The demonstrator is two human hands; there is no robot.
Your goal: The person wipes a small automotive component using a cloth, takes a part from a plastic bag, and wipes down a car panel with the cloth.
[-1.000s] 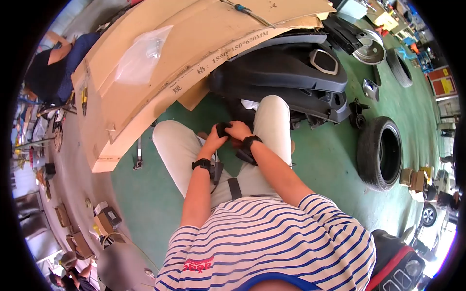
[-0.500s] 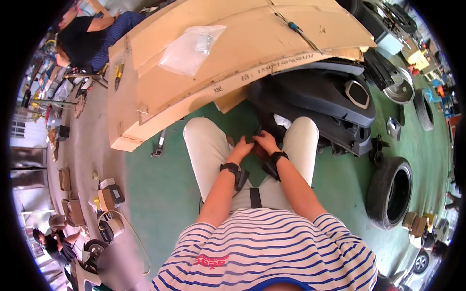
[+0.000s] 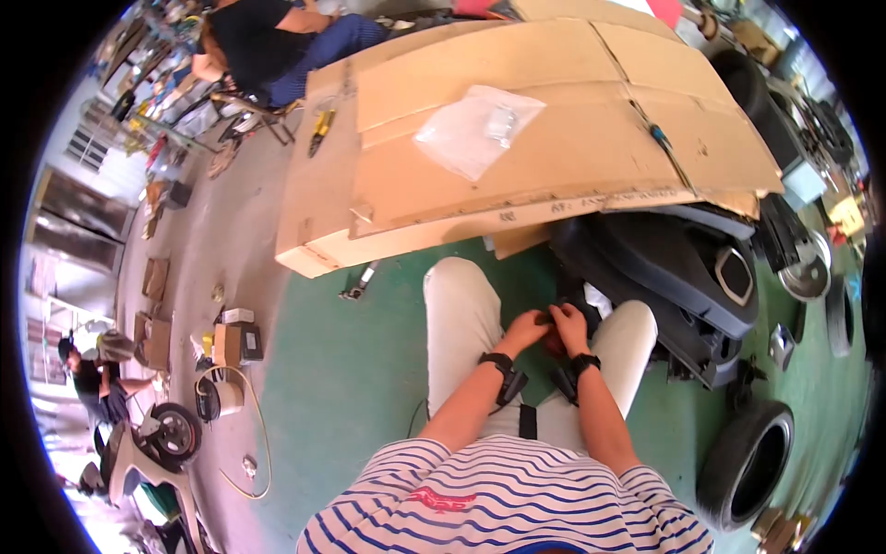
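Note:
My left hand (image 3: 526, 331) and my right hand (image 3: 569, 325) are close together between my knees, fingers curled in toward each other. A small dark object shows between them; its shape is too small to make out. Black bands with dark devices sit on both wrists. Just beyond my hands, to the right, lies a large black plastic vehicle part (image 3: 660, 263). In front of my knees stands a big cardboard box (image 3: 406, 198), with a clear plastic bag (image 3: 461, 138), a blue-tipped screwdriver (image 3: 660, 138) and yellow-handled pliers (image 3: 321, 131) on top.
A worn tire (image 3: 748, 466) stands at the right, near a metal wheel rim (image 3: 806, 268). A metal tool (image 3: 358, 282) lies on the green floor beside the box. One person (image 3: 254, 46) sits beyond the box; another person (image 3: 97, 383) is near a scooter (image 3: 148, 471) at the far left.
The view has swung left, so the box, my knees and hands appear farther right and the scooter has come into view. My hands remain together; the dark object between them is now less visible.

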